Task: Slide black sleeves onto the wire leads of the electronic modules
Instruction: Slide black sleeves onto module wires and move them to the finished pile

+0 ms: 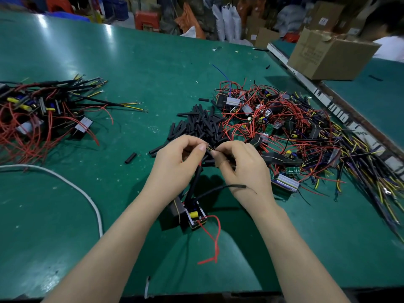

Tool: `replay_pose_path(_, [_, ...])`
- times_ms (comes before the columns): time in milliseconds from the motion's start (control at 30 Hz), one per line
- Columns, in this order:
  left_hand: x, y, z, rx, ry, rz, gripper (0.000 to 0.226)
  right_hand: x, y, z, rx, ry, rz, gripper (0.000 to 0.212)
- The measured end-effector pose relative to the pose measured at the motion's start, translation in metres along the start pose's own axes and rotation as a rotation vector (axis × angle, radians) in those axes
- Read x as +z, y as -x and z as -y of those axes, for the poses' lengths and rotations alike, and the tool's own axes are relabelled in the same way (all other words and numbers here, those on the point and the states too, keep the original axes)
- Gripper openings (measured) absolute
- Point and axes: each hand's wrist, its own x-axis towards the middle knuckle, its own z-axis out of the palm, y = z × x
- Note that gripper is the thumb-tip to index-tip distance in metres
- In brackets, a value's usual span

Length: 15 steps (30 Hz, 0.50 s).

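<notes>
An electronic module (193, 215) with a yellow part hangs below my hands, its red wire (213, 239) trailing toward me. A sleeved black lead (194, 182) runs up from it into my left hand (177, 162), which pinches the lead's yellow-tipped end. My right hand (240, 169) pinches a black sleeve (213, 153) at that same tip, the fingertips of both hands meeting. Another sleeved lead (220, 189) sticks out to the right under my right wrist. A pile of loose black sleeves (201, 123) lies just beyond my hands.
A heap of unsleeved modules with red, yellow and dark wires (295, 132) lies on the right. Modules with sleeved leads (43, 108) lie at the left. A white cable (72, 184) curves along the green table (142, 68). A cardboard box (328, 55) stands at the back right.
</notes>
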Motion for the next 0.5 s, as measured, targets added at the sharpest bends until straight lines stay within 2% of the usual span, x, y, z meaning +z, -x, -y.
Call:
replay_pose_path(200, [0.0040, 0.0005, -0.0018, -0.082, 0.235, 0.043, 0.018, 0.0029, -0.0001, 0.0043, 0.022, -0.061, -0.021, 0.008])
replay_pose_path(500, [0.0023, 0.0002, -0.0025, -0.213, 0.394, 0.045, 0.018, 0.0052, -0.0002, 0.0093, 0.015, -0.177, -0.083, 0.012])
